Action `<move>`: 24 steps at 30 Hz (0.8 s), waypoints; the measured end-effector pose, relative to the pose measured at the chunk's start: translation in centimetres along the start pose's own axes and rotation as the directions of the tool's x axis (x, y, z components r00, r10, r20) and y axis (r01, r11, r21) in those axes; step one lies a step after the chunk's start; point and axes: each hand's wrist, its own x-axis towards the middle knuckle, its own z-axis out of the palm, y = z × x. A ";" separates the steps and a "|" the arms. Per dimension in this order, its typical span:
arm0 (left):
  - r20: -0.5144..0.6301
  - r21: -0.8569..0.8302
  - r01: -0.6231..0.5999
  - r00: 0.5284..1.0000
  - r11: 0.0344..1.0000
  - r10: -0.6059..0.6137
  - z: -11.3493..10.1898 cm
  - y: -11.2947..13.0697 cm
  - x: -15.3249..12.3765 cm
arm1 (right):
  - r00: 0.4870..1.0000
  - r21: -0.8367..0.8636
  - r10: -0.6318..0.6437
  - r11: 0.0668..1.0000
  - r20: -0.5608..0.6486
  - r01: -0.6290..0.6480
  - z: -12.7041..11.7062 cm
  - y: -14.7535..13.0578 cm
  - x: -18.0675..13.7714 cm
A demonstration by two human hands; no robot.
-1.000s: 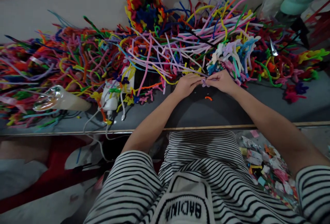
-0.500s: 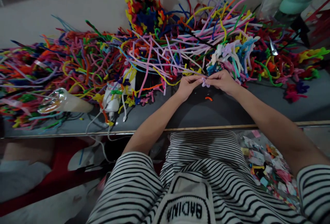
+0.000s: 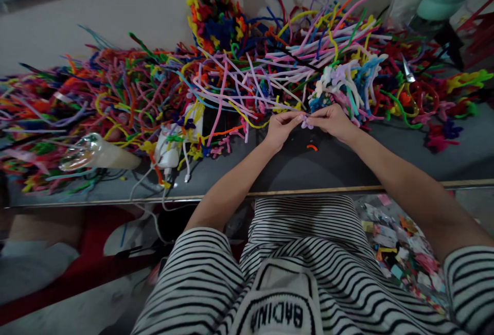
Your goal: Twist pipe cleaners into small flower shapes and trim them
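Between my fingertips is a small bent piece of lilac pipe cleaner, with loops like petals. My left hand pinches it from the left side. From the right, my right hand pinches it too, and the fingertips of both hands nearly meet. Part of the piece is hidden by the fingers. Just beyond my right hand lies a bunch of white, lilac and blue pipe-cleaner shapes. A short orange scrap of pipe cleaner rests on the dark table below my hands.
A long heap of coloured pipe cleaners runs along the wall. Scissors lie at the right. At the left are a clear plastic cup on its side and a white charger with cables. A person's leg shows at lower left.
Both hands stay in nearly the same place, still pinching the lilac piece. The fingers and the piece have shifted only slightly.
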 end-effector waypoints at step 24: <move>0.180 0.083 -0.074 0.982 0.994 0.058 -0.9 1.2 0.3 | 0.993 0.044 0.043 0.998 0.113 -0.049 0.0 -0.9 -0.5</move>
